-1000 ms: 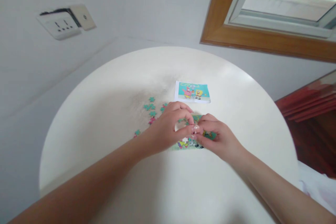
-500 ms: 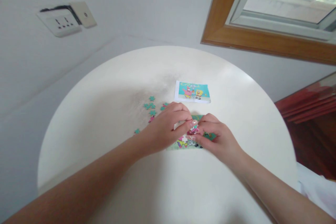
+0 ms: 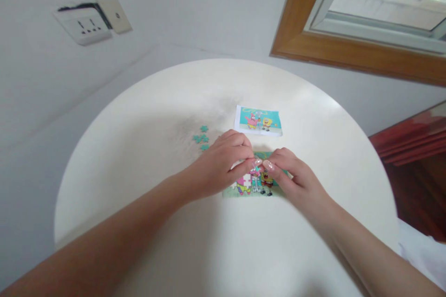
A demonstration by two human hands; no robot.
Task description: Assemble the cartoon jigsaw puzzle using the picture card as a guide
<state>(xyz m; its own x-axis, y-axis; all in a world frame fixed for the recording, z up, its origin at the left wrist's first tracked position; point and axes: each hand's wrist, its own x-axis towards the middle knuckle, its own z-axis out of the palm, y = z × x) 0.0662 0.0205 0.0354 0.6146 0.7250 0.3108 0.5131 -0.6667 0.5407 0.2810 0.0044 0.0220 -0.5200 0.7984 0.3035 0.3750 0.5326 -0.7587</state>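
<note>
Two bare hands at work over a jigsaw puzzle (image 3: 267,187) on a round white desk (image 3: 139,120). The left hand (image 3: 223,162) reaches in from the left, its grip narrow: the thumb is drawn toward the bent forefinger, and both tips stand over the upper middle of the puzzle. The right hand (image 3: 296,174) comes from the opposite side, its grip likewise narrow, with the thumb tip near the forefinger and just beside the left thumb. A small pink and green piece (image 3: 258,171) shows directly below the left thumb; because the fingers cover the spot, it cannot be told whether either grip holds this piece or merely touches it.

The puzzle lies flat, partly hidden by both hands, its long axis running left to right across the desk. The printed figures point their feet toward the wearer and their heads toward the far edge. White, piece-shaped gaps interrupt the pink figure at left; the yellow figure stands at right.

Beyond the hands lies a printed card (image 3: 260,121), its long axis also left to right, its right end slightly nearer the wearer. Loose green pieces (image 3: 201,138) lie beyond the left wrist.
</note>
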